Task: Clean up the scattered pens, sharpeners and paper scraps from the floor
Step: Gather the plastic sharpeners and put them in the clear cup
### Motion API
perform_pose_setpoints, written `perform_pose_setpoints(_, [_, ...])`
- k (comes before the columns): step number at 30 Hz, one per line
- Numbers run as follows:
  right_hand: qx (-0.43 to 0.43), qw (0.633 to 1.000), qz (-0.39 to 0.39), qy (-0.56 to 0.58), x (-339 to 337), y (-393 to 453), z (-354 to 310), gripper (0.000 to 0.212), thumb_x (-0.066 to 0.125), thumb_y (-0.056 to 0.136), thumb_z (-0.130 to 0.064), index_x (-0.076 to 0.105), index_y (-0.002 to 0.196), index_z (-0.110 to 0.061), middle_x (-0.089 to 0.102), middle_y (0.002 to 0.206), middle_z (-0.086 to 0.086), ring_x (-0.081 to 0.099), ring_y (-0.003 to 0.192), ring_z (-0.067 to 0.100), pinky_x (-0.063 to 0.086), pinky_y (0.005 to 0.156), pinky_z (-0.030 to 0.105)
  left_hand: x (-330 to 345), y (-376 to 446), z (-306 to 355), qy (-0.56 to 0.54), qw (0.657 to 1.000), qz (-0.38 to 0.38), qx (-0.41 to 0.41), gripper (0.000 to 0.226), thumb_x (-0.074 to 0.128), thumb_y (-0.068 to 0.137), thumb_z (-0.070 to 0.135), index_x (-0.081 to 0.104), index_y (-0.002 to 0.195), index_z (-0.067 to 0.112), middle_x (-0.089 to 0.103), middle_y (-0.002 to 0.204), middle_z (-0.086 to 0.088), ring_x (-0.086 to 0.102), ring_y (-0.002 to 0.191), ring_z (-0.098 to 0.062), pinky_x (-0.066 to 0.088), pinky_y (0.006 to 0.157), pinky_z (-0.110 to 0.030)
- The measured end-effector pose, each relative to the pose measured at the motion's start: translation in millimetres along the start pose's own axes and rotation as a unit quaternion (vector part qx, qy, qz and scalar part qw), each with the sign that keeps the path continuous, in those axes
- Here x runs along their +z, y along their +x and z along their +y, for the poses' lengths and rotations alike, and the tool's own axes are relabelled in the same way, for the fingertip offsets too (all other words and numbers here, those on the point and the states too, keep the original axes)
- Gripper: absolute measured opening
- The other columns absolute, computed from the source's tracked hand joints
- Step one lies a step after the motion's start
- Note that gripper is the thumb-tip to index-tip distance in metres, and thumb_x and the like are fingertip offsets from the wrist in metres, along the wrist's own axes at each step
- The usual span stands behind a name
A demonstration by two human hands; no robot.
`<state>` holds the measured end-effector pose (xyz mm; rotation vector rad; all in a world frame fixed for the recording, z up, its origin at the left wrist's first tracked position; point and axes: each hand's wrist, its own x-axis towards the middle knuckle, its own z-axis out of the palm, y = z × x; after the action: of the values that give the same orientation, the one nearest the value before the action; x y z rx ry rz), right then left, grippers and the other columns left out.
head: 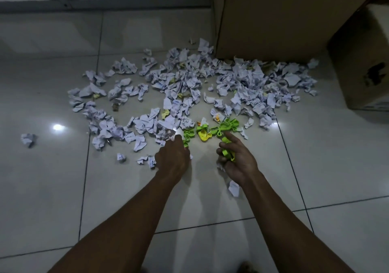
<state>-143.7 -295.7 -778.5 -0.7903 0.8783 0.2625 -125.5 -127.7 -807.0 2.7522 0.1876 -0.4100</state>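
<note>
The right hand's (237, 159) grip curls round green pieces (228, 154); the left hand (172, 159) reaches fingers-down into paper scraps (168, 133).

Both bare forearms are reaching forward and down, side by side. The left hand (172, 161) is lying knuckles up, fingers extending forward and downward. The right hand (236, 159) is curling its fingers inward, index finger pointing forward.

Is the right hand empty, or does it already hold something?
It holds something. The right hand has its fingers curled round bright green pieces; what they are, I cannot tell.
</note>
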Motion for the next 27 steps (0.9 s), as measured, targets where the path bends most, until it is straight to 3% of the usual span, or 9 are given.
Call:
perform_pose_setpoints(7, [0.043, 0.988, -0.068, 0.133, 7, -3, -5, 0.033, 0.062, 0.069, 0.003, 0.059, 0.098, -0.012, 0.054, 0.078, 0.008, 0.053, 0.065, 0.02, 0.047, 0.046, 0.022, 0, -9, -8, 0.028, 1.0, 0.005, 0.006, 0.037, 0.049, 0.092, 0.034, 0.045, 0.123, 0.014, 0.06, 0.109, -0.011, 0.058, 0.103, -0.035, 0.044, 0.08, -0.039])
perform_pose_setpoints(10, [0.039, 0.98, -0.082, 0.178, 6, -2, -8, 0.015, 0.067, 0.072, -0.011, 0.06, 0.085, -0.009, 0.057, 0.076, 0.007, 0.057, 0.063, 0.02, 0.053, 0.052, 0.025, -9, -5, -7, -0.134, 0.991, 0.009, -0.02, 0.023, 0.056, 0.089, 0.033, 0.058, 0.103, 0.015, 0.064, 0.091, -0.008, 0.06, 0.086, -0.029, 0.044, 0.069, -0.034])
perform_pose_setpoints(12, [0.051, 0.979, -0.08, 0.18, 7, 0, -9, 0.016, 0.069, 0.074, -0.021, 0.061, 0.08, -0.008, 0.06, 0.074, 0.007, 0.06, 0.063, 0.021, 0.055, 0.055, 0.026, -22, 1, 4, -0.396, 0.913, -0.011, -0.098, 0.012, 0.06, 0.086, 0.023, 0.063, 0.081, 0.013, 0.06, 0.072, -0.006, 0.054, 0.063, -0.024, 0.038, 0.055, -0.027])
perform_pose_setpoints(14, [0.062, 0.987, -0.064, 0.135, 9, 5, -7, 0.018, 0.07, 0.08, -0.024, 0.061, 0.076, -0.009, 0.061, 0.076, 0.007, 0.059, 0.064, 0.02, 0.054, 0.053, 0.024, -38, 6, 11, -0.584, 0.783, -0.082, -0.198, 0.018, 0.058, 0.084, 0.022, 0.054, 0.07, 0.013, 0.05, 0.059, -0.005, 0.039, 0.043, -0.018, 0.027, 0.043, -0.02])
perform_pose_setpoints(16, [0.054, 0.997, -0.034, 0.037, 13, 10, -4, 0.018, 0.069, 0.086, -0.022, 0.061, 0.077, -0.009, 0.062, 0.077, 0.006, 0.058, 0.063, 0.017, 0.05, 0.048, 0.022, -47, 9, 13, -0.677, 0.681, -0.158, -0.23, 0.021, 0.054, 0.084, 0.027, 0.049, 0.069, 0.015, 0.047, 0.059, -0.004, 0.033, 0.038, -0.014, 0.021, 0.037, -0.014])
perform_pose_setpoints(18, [0.026, 0.998, -0.013, -0.052, 18, 13, -2, 0.017, 0.071, 0.086, -0.019, 0.06, 0.077, -0.009, 0.063, 0.073, 0.006, 0.057, 0.057, 0.015, 0.045, 0.044, 0.022, -53, 10, 10, -0.737, 0.61, -0.205, -0.206, 0.02, 0.05, 0.084, 0.028, 0.048, 0.07, 0.014, 0.048, 0.063, -0.005, 0.034, 0.039, -0.014, 0.021, 0.034, -0.013])
perform_pose_setpoints(22, [-0.086, 0.972, 0.027, -0.216, 31, 23, -5, 0.02, 0.081, 0.076, -0.012, 0.063, 0.077, -0.006, 0.06, 0.066, 0.011, 0.051, 0.047, 0.018, 0.039, 0.043, 0.021, -62, 6, 0, -0.784, 0.553, -0.241, -0.148, 0.018, 0.046, 0.078, 0.027, 0.052, 0.076, 0.009, 0.056, 0.069, -0.009, 0.039, 0.04, -0.015, 0.023, 0.034, -0.012])
perform_pose_setpoints(25, [-0.245, 0.853, 0.082, -0.454, 41, 37, -7, 0.029, 0.089, 0.065, -0.022, 0.069, 0.085, -0.016, 0.066, 0.08, -0.002, 0.063, 0.072, 0.018, 0.051, 0.06, 0.03, -62, 2, -7, -0.797, 0.532, -0.25, -0.14, 0.02, 0.046, 0.073, 0.024, 0.056, 0.074, 0.007, 0.057, 0.069, -0.01, 0.041, 0.04, -0.016, 0.023, 0.033, -0.012])
perform_pose_setpoints(27, [-0.282, 0.782, 0.083, -0.549, 47, 44, -8, 0.038, 0.088, 0.064, -0.024, 0.07, 0.098, -0.022, 0.064, 0.097, -0.006, 0.063, 0.087, 0.017, 0.05, 0.075, 0.031, -62, -1, -11, -0.796, 0.53, -0.256, -0.143, 0.022, 0.051, 0.069, 0.024, 0.056, 0.08, 0.005, 0.057, 0.069, -0.01, 0.042, 0.04, -0.016, 0.024, 0.033, -0.012])
